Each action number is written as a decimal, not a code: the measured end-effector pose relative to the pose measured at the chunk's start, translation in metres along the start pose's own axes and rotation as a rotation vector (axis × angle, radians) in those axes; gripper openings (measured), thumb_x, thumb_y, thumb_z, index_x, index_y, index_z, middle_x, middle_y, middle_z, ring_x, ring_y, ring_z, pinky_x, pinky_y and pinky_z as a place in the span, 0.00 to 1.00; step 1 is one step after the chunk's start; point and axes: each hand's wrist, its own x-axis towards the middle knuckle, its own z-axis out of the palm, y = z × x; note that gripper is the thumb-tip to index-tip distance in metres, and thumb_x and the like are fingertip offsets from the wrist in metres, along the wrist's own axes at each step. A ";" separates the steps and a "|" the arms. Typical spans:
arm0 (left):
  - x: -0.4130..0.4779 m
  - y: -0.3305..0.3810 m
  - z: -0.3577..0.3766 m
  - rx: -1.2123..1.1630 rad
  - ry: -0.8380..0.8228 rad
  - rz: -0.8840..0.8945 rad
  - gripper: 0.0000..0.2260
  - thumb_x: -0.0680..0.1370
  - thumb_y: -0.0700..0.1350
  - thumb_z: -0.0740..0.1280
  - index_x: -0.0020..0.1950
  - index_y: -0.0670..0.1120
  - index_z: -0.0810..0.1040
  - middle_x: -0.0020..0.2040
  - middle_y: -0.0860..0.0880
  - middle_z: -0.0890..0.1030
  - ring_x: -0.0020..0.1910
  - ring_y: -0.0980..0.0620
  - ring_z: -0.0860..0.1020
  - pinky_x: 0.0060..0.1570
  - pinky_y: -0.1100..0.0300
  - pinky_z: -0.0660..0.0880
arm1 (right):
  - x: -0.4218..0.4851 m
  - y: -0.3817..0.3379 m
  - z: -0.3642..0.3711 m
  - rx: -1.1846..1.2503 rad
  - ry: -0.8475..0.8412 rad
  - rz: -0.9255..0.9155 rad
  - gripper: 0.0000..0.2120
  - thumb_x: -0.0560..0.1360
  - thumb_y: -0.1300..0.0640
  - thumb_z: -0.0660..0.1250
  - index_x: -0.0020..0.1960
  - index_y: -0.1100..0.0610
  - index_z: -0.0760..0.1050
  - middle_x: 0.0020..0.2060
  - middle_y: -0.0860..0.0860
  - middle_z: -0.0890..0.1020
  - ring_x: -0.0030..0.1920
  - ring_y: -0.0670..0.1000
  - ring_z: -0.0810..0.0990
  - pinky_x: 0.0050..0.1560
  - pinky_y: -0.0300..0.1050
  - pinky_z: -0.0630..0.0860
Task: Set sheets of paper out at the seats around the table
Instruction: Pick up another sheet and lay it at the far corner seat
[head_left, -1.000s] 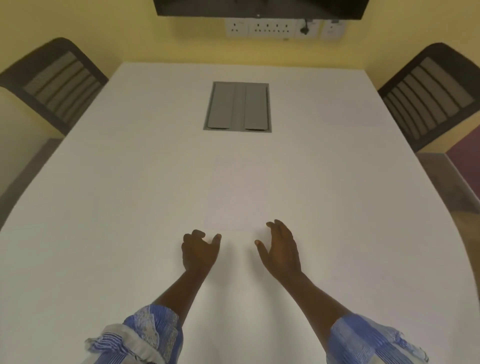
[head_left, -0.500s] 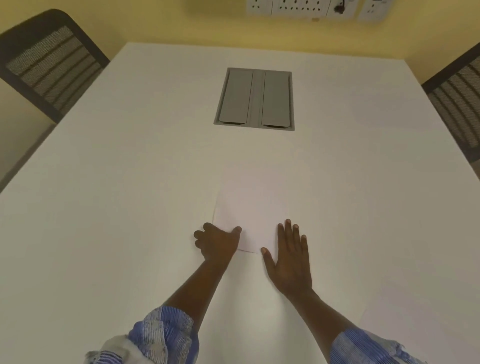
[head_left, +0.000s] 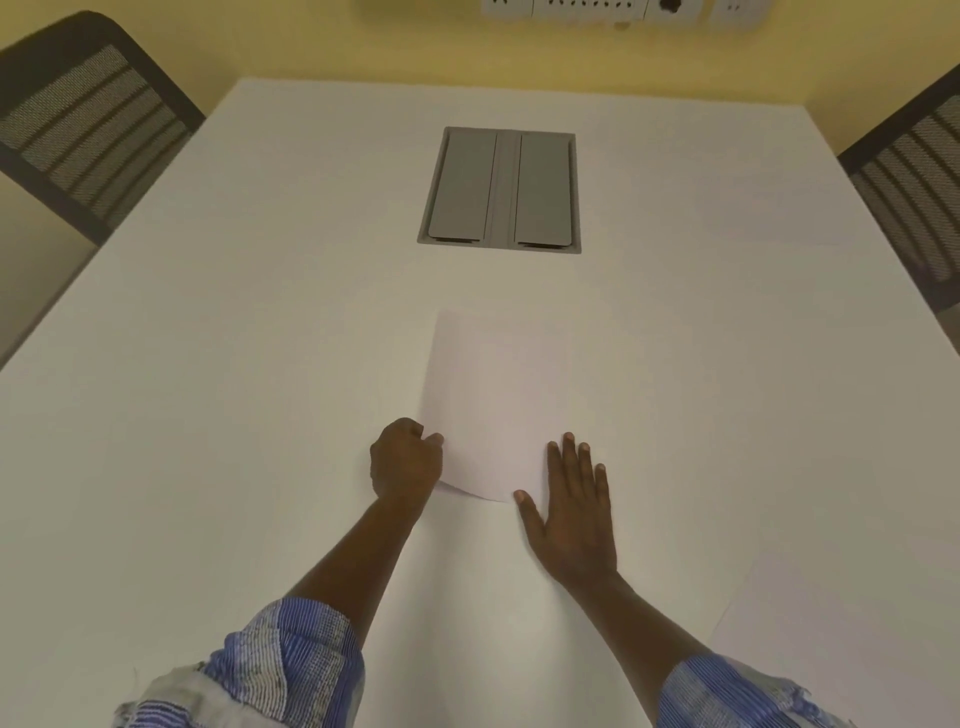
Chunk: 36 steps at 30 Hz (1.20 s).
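Note:
A white sheet of paper (head_left: 493, 400) lies in the middle of the white table (head_left: 208, 364), its near edge curling up a little. My left hand (head_left: 405, 462) is closed on the sheet's near left corner, thumb on top. My right hand (head_left: 571, 509) lies flat, fingers spread, pressing on the sheet's near right corner. Another white sheet (head_left: 841, 623) lies at the near right of the table. A faint further sheet (head_left: 748, 208) lies at the far right, by the right chair.
A grey double-flap cable box (head_left: 500, 189) is set into the table beyond the sheet. Black mesh chairs stand at the far left (head_left: 78, 124) and far right (head_left: 914, 176). Wall sockets (head_left: 613, 8) line the yellow wall beyond the table's far edge.
Both hands went from hovering above the table to resting on the sheet. The left hand then closed on its near left corner, and that edge has lifted slightly. The view tilted down.

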 end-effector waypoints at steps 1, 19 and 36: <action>-0.001 0.001 -0.002 -0.009 0.001 0.011 0.11 0.76 0.47 0.71 0.55 0.43 0.82 0.52 0.46 0.84 0.56 0.44 0.79 0.47 0.58 0.71 | 0.001 0.000 -0.001 0.020 -0.005 0.006 0.37 0.81 0.37 0.54 0.82 0.57 0.53 0.82 0.54 0.51 0.82 0.53 0.47 0.81 0.55 0.47; -0.166 0.004 -0.135 -0.372 0.044 0.292 0.08 0.78 0.43 0.70 0.40 0.47 0.76 0.34 0.53 0.73 0.35 0.52 0.72 0.36 0.58 0.67 | -0.060 -0.071 -0.178 1.309 0.011 0.857 0.20 0.78 0.41 0.68 0.59 0.56 0.77 0.53 0.53 0.81 0.50 0.54 0.80 0.59 0.57 0.80; -0.290 -0.094 -0.252 -0.397 -0.013 0.512 0.06 0.77 0.45 0.70 0.42 0.44 0.78 0.40 0.48 0.82 0.41 0.46 0.80 0.43 0.55 0.75 | -0.263 -0.146 -0.258 1.234 0.194 0.666 0.08 0.78 0.58 0.70 0.56 0.58 0.80 0.55 0.57 0.85 0.50 0.56 0.82 0.54 0.52 0.80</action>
